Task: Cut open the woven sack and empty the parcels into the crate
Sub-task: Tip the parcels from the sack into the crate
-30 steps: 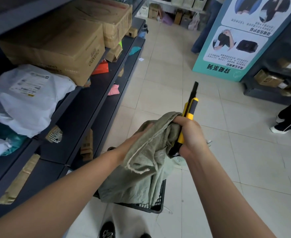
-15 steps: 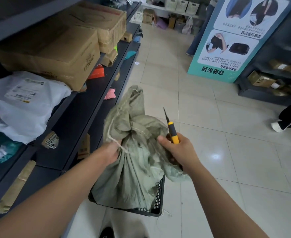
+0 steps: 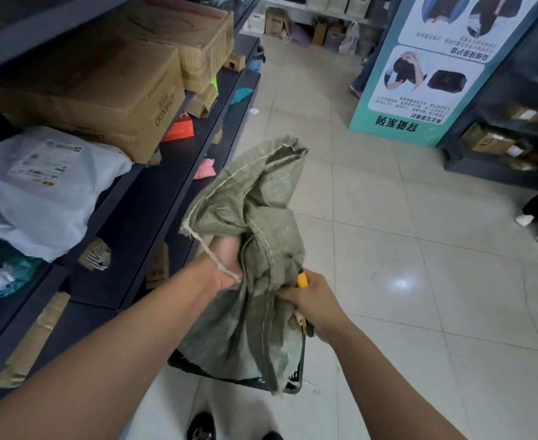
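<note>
Item 1: woven sack (image 3: pixel 255 249), grey-green, limp and crumpled, held up in the air directly above the crate (image 3: pixel 296 374). Its lower folds hang down into the crate; its upper corner rises well above both hands. A stitched seam runs down its length, and a loose pale cord (image 3: pixel 212 255) trails from the sack's left edge.

Item 2: left hand (image 3: pixel 221 265), at the sack's left side, closed around a bunch of the fabric, with the cord lying across the hand.

Item 3: right hand (image 3: pixel 313 304), at the sack's right side, fist closed on a yellow-and-black utility knife (image 3: pixel 302 279) and also touching the sack fabric. Only the knife's 2 ends show, above and below the fist; the blade cannot be made out.

Item 4: crate, black, perforated wall, on the tiled floor (image 3: pixel 420 281) beneath the sack. Its contents are hidden by the sack.

Item 5: dark shelving (image 3: pixel 172 192), left of the sack, carrying 2 large cardboard boxes (image 3: pixel 102 90) and a white poly mailer (image 3: pixel 42 185) with a printed label.

Item 6: teal standing poster (image 3: pixel 420 74), beyond the sack to its right.
</note>
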Motion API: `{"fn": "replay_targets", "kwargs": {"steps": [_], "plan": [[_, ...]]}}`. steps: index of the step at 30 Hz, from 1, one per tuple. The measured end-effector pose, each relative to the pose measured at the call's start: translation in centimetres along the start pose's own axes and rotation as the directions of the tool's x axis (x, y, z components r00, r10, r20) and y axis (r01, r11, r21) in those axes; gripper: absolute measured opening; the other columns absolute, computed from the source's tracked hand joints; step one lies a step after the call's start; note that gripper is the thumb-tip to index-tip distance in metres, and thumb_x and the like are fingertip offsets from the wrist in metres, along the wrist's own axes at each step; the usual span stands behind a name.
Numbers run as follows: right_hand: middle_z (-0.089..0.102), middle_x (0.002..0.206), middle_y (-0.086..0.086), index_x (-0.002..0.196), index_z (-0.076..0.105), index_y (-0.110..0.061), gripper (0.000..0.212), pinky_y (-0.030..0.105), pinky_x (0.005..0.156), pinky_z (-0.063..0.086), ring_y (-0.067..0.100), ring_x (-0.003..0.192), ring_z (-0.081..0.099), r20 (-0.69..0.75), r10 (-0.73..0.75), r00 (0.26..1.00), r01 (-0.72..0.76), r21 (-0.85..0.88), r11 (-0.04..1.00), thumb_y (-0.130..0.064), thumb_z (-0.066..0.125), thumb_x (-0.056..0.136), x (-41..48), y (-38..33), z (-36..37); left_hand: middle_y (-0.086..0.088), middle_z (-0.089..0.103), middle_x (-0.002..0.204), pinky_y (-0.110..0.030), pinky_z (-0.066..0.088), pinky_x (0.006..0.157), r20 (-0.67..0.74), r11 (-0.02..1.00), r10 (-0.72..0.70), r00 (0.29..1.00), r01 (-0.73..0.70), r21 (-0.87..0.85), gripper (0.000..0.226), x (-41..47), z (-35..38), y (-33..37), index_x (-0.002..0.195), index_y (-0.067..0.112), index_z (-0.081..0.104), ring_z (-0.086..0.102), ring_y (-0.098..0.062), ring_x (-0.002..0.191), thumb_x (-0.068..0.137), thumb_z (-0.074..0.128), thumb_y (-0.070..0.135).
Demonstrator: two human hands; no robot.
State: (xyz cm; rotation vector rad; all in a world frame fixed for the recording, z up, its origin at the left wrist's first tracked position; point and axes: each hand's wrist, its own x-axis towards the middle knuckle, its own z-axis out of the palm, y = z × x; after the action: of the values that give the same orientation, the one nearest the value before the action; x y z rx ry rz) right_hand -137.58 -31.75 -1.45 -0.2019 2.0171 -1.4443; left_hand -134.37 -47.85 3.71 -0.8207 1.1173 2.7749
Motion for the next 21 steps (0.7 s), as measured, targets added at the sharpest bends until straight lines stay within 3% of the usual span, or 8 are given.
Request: {"fn": "replay_targets", "kwargs": {"steps": [3, 6, 9, 11, 14, 17, 19, 21], "plan": [[0.051, 0.051, 0.011, 0.067, 0.056, -0.009, 0.017, 0.025, 0.040, 0.033, 0.021, 0.040, 0.042, -0.190, 0.052, 0.980, -0.025, 0.141, 0.990, 0.000, 0.063, 0.081, 0.2, -1.4, -1.2, -0.005, 0.076, 0.078, -0.029, 0.060, 0.060, -0.031, 0.995, 0.083, 0.996, -0.085, -0.056, 0.047, 0.1, -0.5, 0.9, 0.087, 0.014, 0.072, 0.073, -0.017, 0.069, 0.101, 0.032, 0.035], [0.043, 0.050, 0.006, 0.069, 0.050, -0.011, 0.020, 0.024, 0.042, 0.031, 0.019, 0.043, 0.039, -0.305, 0.025, 0.952, 0.042, 0.211, 0.977, 0.001, 0.059, 0.082, 0.5, -3.4, -2.7, -0.012, 0.067, 0.114, -0.039, 0.053, 0.087, -0.052, 0.992, 0.122, 0.991, -0.124, -0.027, 0.038, 0.4, -0.9, 1.9, 0.112, 0.010, 0.066, 0.065, -0.026, 0.104, 0.100, 0.038, 0.032], [0.051, 0.061, 0.012, 0.078, 0.057, -0.007, 0.011, 0.032, 0.049, 0.040, 0.024, 0.053, 0.048, -0.322, -0.014, 0.947, 0.113, 0.292, 0.950, 0.003, 0.059, 0.082, 0.2, -4.2, -3.1, -0.009, 0.070, 0.106, -0.035, 0.055, 0.075, -0.033, 0.982, 0.165, 0.986, -0.161, 0.098, 0.026, 0.4, -0.6, 2.9, 0.107, 0.013, 0.067, 0.067, -0.023, 0.096, 0.098, 0.046, 0.027], [0.061, 0.075, 0.017, 0.087, 0.064, -0.003, 0.012, 0.040, 0.063, 0.049, 0.029, 0.067, 0.058, -0.327, -0.020, 0.945, 0.150, 0.376, 0.914, 0.006, 0.058, 0.082, -0.2, -4.6, -2.9, -0.009, 0.071, 0.105, -0.037, 0.056, 0.078, -0.047, 0.969, 0.183, 0.982, -0.173, 0.178, 0.021, 0.6, -0.7, 3.5, 0.108, 0.013, 0.067, 0.069, -0.024, 0.097, 0.095, 0.053, 0.023], [0.065, 0.074, 0.014, 0.087, 0.065, -0.004, 0.016, 0.032, 0.059, 0.054, 0.026, 0.065, 0.064, -0.354, -0.017, 0.935, 0.185, 0.449, 0.874, 0.008, 0.056, 0.083, -0.2, -5.1, -3.2, -0.007, 0.064, 0.127, -0.047, 0.044, 0.104, -0.060, 0.912, 0.212, 0.975, -0.176, 0.371, 0.061, 1.0, -2.2, 3.6, 0.134, 0.015, 0.052, 0.059, -0.025, 0.119, 0.078, 0.072, 0.030], [0.066, 0.071, 0.009, 0.085, 0.064, -0.007, 0.017, 0.030, 0.059, 0.055, 0.023, 0.063, 0.064, -0.388, 0.008, 0.922, 0.201, 0.495, 0.845, 0.008, 0.056, 0.083, 0.2, -5.4, -3.6, 0.006, 0.049, 0.141, -0.041, 0.033, 0.114, 0.036, 0.704, 0.111, 0.993, -0.104, 0.702, 0.120, 0.7, -4.6, 2.4, 0.150, 0.023, 0.024, 0.048, -0.017, 0.130, 0.051, 0.088, 0.044], [0.065, 0.072, 0.010, 0.085, 0.063, -0.007, 0.016, 0.032, 0.061, 0.053, 0.025, 0.064, 0.063, -0.397, 0.018, 0.918, 0.191, 0.480, 0.856, 0.007, 0.057, 0.083, 0.5, -5.4, -3.6, 0.015, 0.042, 0.133, -0.031, 0.027, 0.113, 0.087, 0.502, -0.098, 0.991, -0.026, 0.865, 0.123, 0.4, -6.5, 0.8, 0.149, 0.031, 0.014, 0.038, -0.011, 0.133, 0.052, 0.089, 0.039], [0.061, 0.077, 0.016, 0.089, 0.062, -0.006, 0.013, 0.039, 0.065, 0.049, 0.029, 0.069, 0.059, -0.386, 0.016, 0.923, 0.165, 0.432, 0.887, 0.003, 0.061, 0.080, 0.9, -5.4, -3.5, 0.017, 0.039, 0.131, -0.031, 0.028, 0.113, 0.032, 0.241, -0.227, 0.973, 0.025, 0.970, 0.109, 0.4, -8.6, -1.7, 0.145, 0.032, 0.023, 0.034, -0.008, 0.133, 0.058, 0.088, 0.033]]}}
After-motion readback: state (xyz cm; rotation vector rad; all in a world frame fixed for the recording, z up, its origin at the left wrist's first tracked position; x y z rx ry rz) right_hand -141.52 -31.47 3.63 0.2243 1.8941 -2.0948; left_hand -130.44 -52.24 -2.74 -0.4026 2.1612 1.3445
